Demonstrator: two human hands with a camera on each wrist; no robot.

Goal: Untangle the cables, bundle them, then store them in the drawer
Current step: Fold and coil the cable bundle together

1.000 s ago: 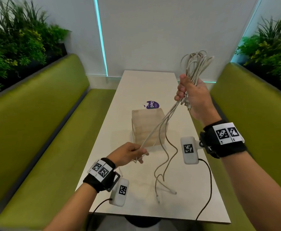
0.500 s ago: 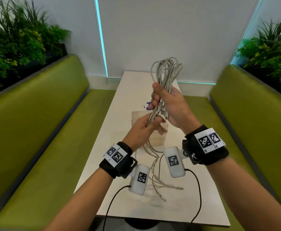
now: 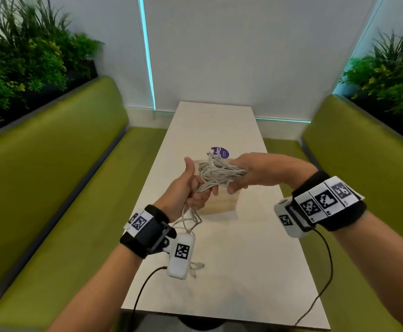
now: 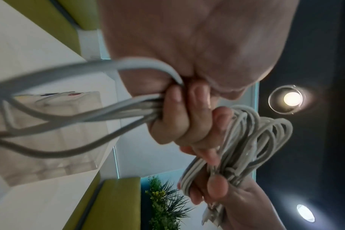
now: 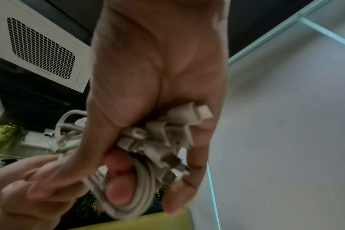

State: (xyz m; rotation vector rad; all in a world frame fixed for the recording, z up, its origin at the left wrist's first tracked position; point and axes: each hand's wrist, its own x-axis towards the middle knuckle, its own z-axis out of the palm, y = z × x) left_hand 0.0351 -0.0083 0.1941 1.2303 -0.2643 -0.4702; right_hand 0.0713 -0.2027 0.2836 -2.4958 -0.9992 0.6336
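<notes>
Both hands work above the middle of the white table [image 3: 219, 259], holding one bunch of pale grey cables [image 3: 216, 172] between them, clear of the tabletop. The right hand [image 3: 258, 170] comes in from the right, palm down, its fingers curled round the looped end of the bunch; the right wrist view shows several white plug ends [image 5: 167, 137] gathered in that palm, at least four, though blur stops an exact count. The left hand [image 3: 183, 190] clenches the trailing strands just beside the loops, thumb raised, and the left wrist view shows four or five strands [image 4: 108, 112] running out of its fist. Below the left hand the loose tails [image 3: 191, 224] hang down to the tabletop, and two plug tips [image 3: 197, 269] lie near the table's near-left corner, beside the left wrist's camera unit. How many separate cables make up the bunch cannot be told. Directly behind the hands one small pale wooden drawer box [image 3: 219, 204] stands on the middle of the table, and one purple round sticker [image 3: 220, 152] lies just beyond it toward the far edge. Two green benches [image 3: 52, 176] flank the table, one along each long side, and planters of green foliage [image 3: 16, 63] stand behind each bench back.
</notes>
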